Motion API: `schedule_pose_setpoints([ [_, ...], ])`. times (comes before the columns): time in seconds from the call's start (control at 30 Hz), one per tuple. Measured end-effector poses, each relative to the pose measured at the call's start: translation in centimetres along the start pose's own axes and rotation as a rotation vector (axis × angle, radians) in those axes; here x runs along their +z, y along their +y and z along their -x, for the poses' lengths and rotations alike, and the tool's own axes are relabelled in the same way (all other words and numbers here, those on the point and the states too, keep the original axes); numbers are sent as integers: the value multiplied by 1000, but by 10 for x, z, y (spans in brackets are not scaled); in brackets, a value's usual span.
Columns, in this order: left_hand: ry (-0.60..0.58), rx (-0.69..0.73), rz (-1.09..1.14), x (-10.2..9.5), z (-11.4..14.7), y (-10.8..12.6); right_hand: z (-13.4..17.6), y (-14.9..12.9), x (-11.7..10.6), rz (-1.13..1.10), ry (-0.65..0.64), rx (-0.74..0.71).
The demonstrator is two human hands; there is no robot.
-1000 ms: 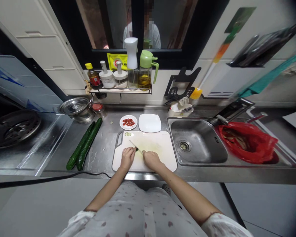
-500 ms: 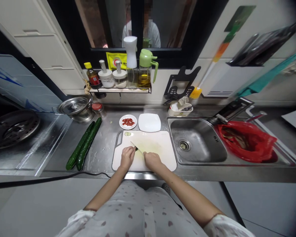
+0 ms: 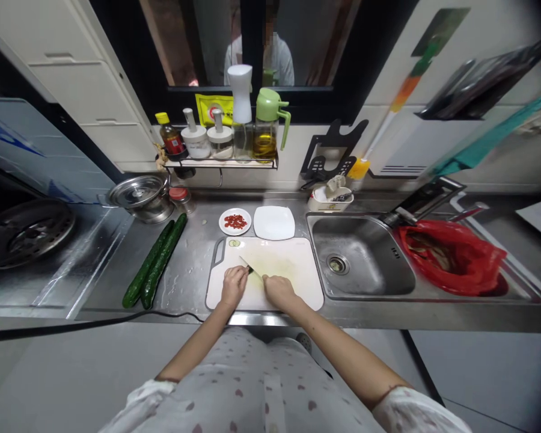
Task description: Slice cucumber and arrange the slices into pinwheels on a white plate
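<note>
My right hand (image 3: 279,291) is closed around the handle of a kitchen knife (image 3: 247,263), its thin blade pointing up and left over the white cutting board (image 3: 297,288). My left hand (image 3: 234,285) is closed too, fingertips pinched at a small dark piece (image 3: 250,270) beside the blade; its kind is too small to make out. Pale cucumber slices (image 3: 234,243) lie at the board's upper left. A faint green wet stain marks the middle of the board. Two whole cucumbers (image 3: 165,262) rest side by side on the counter to the left.
Behind the board stand a small plate of chopped red pieces (image 3: 235,222) and a white square plate (image 3: 274,223). A sink (image 3: 360,258) and a red plastic bag (image 3: 455,258) are on the right. A lidded pot (image 3: 139,198) stands left; a black cable (image 3: 117,320) crosses the front edge.
The view has shifted very slightly. Both hands, the knife and the small dark piece hold nearly the same places on the board.
</note>
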State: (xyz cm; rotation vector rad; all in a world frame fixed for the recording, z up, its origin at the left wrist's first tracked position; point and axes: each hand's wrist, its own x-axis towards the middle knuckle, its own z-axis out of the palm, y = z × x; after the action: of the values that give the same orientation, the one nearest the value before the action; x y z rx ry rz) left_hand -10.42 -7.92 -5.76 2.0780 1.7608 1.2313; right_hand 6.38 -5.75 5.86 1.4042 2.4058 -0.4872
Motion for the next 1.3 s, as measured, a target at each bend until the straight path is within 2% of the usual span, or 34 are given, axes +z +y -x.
schedule_pose_setpoints([
  [0.13,-10,2,2,0,0,0,1,0,0,0,-22,8],
  [0.5,-16,2,-2,1,1,-2,-20,-11,-3,-38,29,2],
  [0.87,-11,-13,6,-2,-1,3,-5,3,8,-4,-3,5],
  [1.3,-9,-10,-8,-1,0,2,-17,-8,5,-24,30,15],
])
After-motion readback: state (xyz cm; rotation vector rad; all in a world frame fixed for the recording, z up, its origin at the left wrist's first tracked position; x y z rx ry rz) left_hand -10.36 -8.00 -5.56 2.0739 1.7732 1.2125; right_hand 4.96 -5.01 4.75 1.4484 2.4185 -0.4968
